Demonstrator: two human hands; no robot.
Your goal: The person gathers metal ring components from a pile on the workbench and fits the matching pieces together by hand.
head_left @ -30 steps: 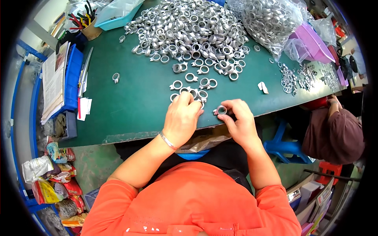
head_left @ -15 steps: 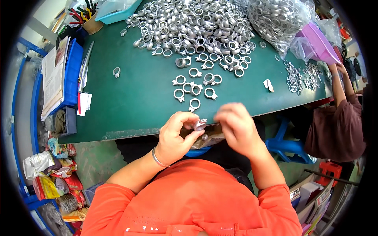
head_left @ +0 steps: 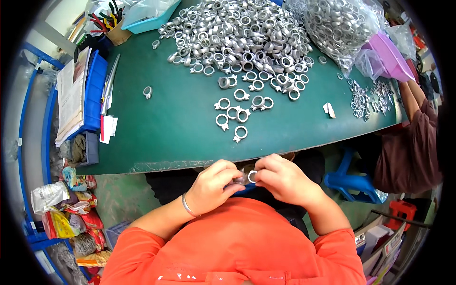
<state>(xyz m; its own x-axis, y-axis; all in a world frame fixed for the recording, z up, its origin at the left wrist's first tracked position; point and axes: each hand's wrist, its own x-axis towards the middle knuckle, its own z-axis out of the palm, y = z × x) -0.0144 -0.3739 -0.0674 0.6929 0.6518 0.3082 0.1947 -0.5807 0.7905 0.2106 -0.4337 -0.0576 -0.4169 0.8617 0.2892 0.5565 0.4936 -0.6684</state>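
Note:
My left hand (head_left: 214, 186) is closed just off the table's front edge, holding a metal ring clamp (head_left: 239, 179) that its fingers mostly cover. Close beside it, my right hand (head_left: 286, 179) pinches a silver metal ring (head_left: 252, 176) between thumb and fingers. Whether the two pieces touch, I cannot tell. On the green table (head_left: 180, 128) ahead of my hands lie several loose ring clamps (head_left: 241, 133), each a round band with a small lug. Behind these rises a large heap of similar clamps (head_left: 237, 40).
A clear bag of rings (head_left: 332, 28) and a pink tub (head_left: 387, 57) stand at the far right, near small rings (head_left: 359, 100) and a co-worker's arms (head_left: 412, 97). Left are a blue tray with papers (head_left: 92, 90) and a cup of pliers (head_left: 118, 34). A single clamp (head_left: 147, 92) lies apart.
One loose clamp has gone from the table. My right hand, blurred earlier near the edge, has come back toward me with a ring. My left hand has lowered, and the view has shifted slightly.

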